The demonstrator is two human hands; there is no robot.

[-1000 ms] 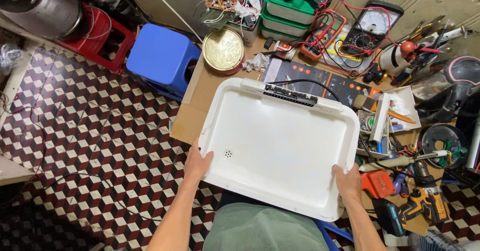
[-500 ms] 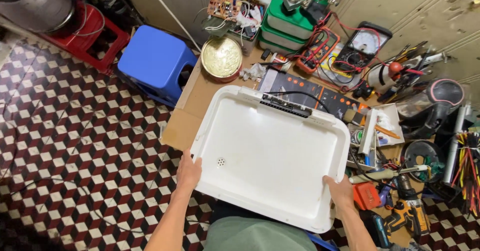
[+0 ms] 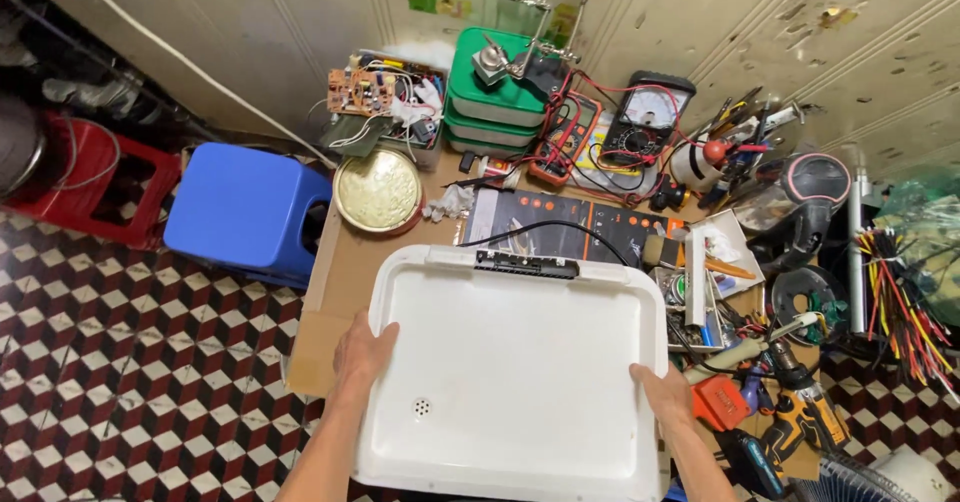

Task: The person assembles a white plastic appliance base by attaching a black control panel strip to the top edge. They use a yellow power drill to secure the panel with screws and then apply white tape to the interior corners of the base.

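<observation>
A large white plastic panel, shaped like a shallow tray with rounded corners, lies flat in front of me over a cardboard sheet. My left hand grips its left rim, thumb on top. My right hand grips the right rim near the lower corner. A dark connector strip with a black cable sits at the panel's far edge. A small round vent shows near its lower left.
Beyond the panel lie a black control board, a round brass lid, green boxes, two multimeters and a circuit board. Tools, a drill and wires crowd the right. A blue stool stands left on checkered floor.
The view has tilted up and shifted, so the panel sits lower and more central in frame. Both hands keep their hold on its left and right rims.
</observation>
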